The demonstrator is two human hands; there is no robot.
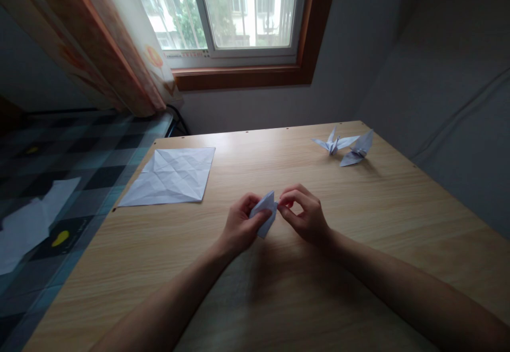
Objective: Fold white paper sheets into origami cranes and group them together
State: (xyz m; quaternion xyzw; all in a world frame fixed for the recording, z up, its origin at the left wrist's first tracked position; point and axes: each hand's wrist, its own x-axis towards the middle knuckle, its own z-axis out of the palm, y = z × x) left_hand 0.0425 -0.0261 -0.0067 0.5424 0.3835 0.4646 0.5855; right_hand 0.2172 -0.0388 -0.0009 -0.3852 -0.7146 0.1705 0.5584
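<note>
Over the middle of the wooden table [358, 224] both my hands pinch a small folded piece of white paper [266, 212]. My left hand [240, 223] grips its left side with thumb and fingers closed. My right hand [303, 214] pinches its upper right tip. The piece is held just above the tabletop.
A creased square sheet of white paper [169, 176] lies flat at the table's left rear. Two folded paper cranes [346, 145] stand at the right rear. Left of the table is a checked bedspread [59, 182] with loose white paper [27, 224]. A window and a curtain are behind.
</note>
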